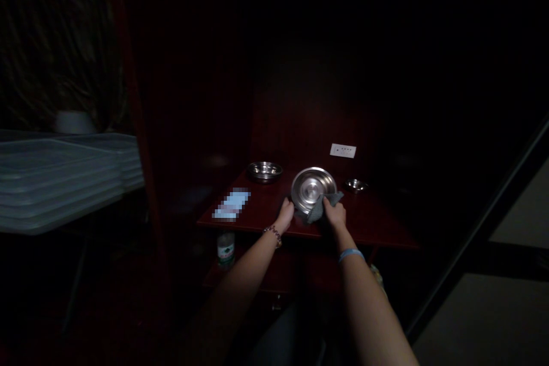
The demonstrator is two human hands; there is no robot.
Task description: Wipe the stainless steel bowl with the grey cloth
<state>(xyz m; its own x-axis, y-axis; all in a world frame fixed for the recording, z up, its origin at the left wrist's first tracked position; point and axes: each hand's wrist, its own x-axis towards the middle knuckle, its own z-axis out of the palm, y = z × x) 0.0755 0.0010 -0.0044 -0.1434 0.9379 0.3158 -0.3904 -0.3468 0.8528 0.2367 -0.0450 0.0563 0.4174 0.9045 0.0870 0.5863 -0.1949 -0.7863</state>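
A shiny metal bowl (312, 182) is tilted with its inside toward me, above the front part of a dark red desk (266, 206). Its lower left rim is gripped by my left hand (285, 216), which wears a beaded bracelet. My right hand (335, 214), with a blue band at the wrist, closes on a grey cloth (317, 210) against the bowl's lower right side. Part of the cloth hangs below the rim. Farther back on the left rest stacked metal bowls (264, 170). A smaller metal bowl (355, 185) sits at the right.
A blurred-out bright rectangle (232, 205) lies on the desk's left side. Below, a clear bottle (225, 250) stands on a lower shelf. A white socket panel (342, 150) is on the back wall. Stacked translucent plastic lids or boxes (60, 183) stand beyond the left panel.
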